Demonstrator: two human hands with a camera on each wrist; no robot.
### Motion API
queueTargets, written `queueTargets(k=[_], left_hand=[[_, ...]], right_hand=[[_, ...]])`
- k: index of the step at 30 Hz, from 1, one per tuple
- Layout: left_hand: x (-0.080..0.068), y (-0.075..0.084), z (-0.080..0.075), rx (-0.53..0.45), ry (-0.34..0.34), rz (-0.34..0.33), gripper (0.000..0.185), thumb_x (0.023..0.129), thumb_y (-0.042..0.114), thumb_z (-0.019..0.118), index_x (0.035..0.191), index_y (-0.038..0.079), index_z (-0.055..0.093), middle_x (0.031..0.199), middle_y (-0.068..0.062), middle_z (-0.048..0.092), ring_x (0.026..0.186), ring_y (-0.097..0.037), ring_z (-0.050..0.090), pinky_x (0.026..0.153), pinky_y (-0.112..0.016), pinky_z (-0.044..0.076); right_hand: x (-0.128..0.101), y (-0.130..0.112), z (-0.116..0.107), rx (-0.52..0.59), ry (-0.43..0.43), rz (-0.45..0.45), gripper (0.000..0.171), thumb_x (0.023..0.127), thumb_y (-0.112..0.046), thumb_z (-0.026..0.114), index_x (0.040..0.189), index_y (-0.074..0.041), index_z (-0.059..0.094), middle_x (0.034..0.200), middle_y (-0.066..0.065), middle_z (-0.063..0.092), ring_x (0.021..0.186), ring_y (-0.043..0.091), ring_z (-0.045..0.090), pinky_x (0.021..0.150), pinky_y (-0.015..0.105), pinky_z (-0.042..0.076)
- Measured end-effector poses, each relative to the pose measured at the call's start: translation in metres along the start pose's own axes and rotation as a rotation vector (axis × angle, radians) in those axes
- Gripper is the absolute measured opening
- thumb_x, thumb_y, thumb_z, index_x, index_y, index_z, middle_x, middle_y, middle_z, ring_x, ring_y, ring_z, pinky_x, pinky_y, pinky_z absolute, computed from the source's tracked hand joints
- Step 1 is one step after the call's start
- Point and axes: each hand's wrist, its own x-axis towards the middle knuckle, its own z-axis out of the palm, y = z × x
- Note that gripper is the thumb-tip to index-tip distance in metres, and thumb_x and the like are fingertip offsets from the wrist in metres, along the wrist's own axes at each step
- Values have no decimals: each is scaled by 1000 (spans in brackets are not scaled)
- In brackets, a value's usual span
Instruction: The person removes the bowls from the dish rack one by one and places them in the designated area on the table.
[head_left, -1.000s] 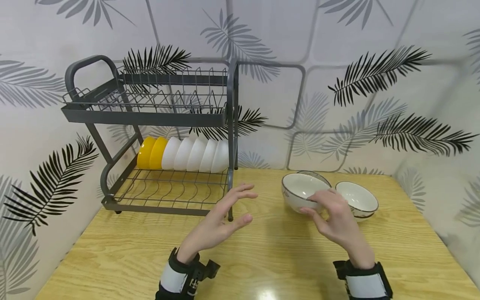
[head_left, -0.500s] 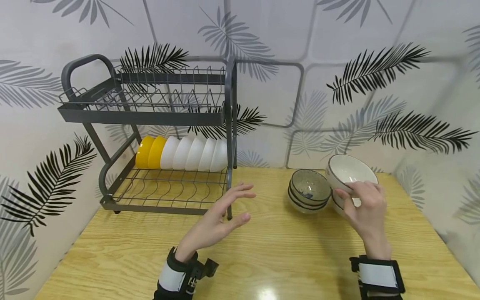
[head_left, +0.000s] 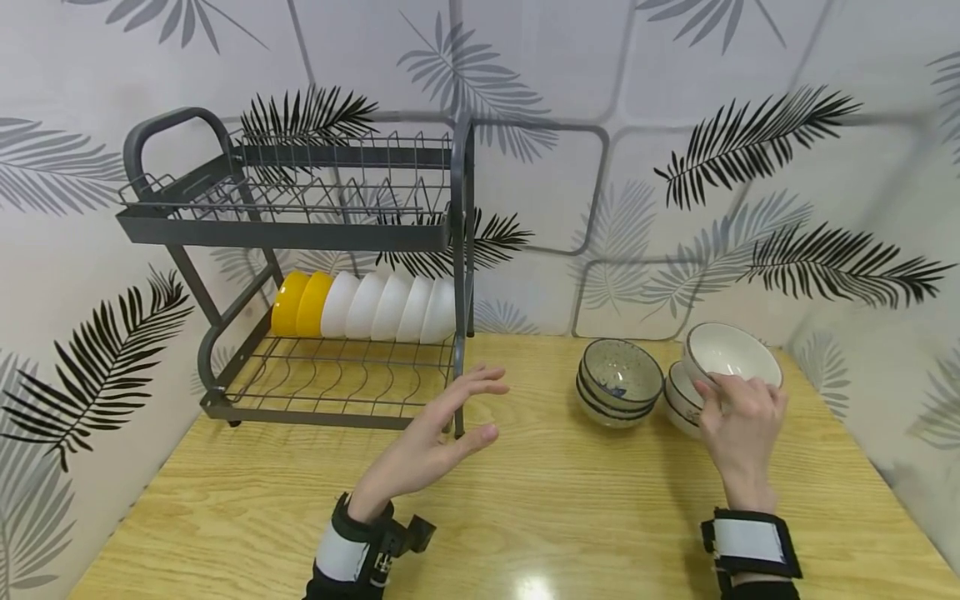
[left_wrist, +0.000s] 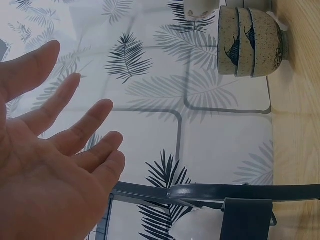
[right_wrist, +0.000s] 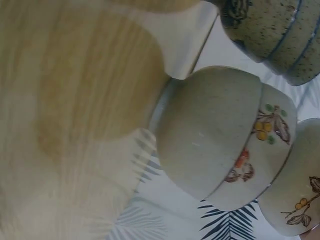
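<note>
My right hand (head_left: 744, 429) pinches the near rim of a white bowl (head_left: 731, 350) with a dark rim. The bowl tilts in the air, partly over a stack of white bowls (head_left: 681, 398) at the back right. Printed fruit twigs show on the held bowl (right_wrist: 300, 190) and on the stacked ones (right_wrist: 215, 135) in the right wrist view. Left of them stands a stack of speckled bowls (head_left: 621, 379), also seen in the left wrist view. My left hand (head_left: 427, 450), fingers extended and holding nothing, hovers before the rack's right front corner.
A dark two-tier dish rack (head_left: 285, 236) stands at the left. Its lower tier carries yellow bowls (head_left: 288, 307) and several white bowls (head_left: 390, 308) on edge along the back. A leaf-patterned wall (head_left: 540, 200) borders the wooden table (head_left: 540, 500) behind and at both sides.
My right hand has carried the white bowl rightward, from in front of the speckled stack to over the white stack, and lately a little lower. The left hand has stayed nearly still.
</note>
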Motion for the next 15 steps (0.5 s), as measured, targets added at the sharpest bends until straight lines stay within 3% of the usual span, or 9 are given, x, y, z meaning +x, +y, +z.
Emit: queueTargets(k=[7,15], left_hand=[[-1,2,-1,-14,-13,-18,45,101,14,60,144,7,49,163,-10,36,157,-33,17,123,-66,17],[-1,0,-2,-13,-16,-22,44,102,17,60,144,10,50,162,-12,37,158,-32,16,124,-67,16]], right_hand=[[-12,12,5,-67,-148,69,11,80,4,77,89,10,73,66,27,66,64,38,52,89,59,36],[-10,11,1,-149,-326,110,10,85,0,74,92,8,76,73,26,70,67,39,58,93,60,37]])
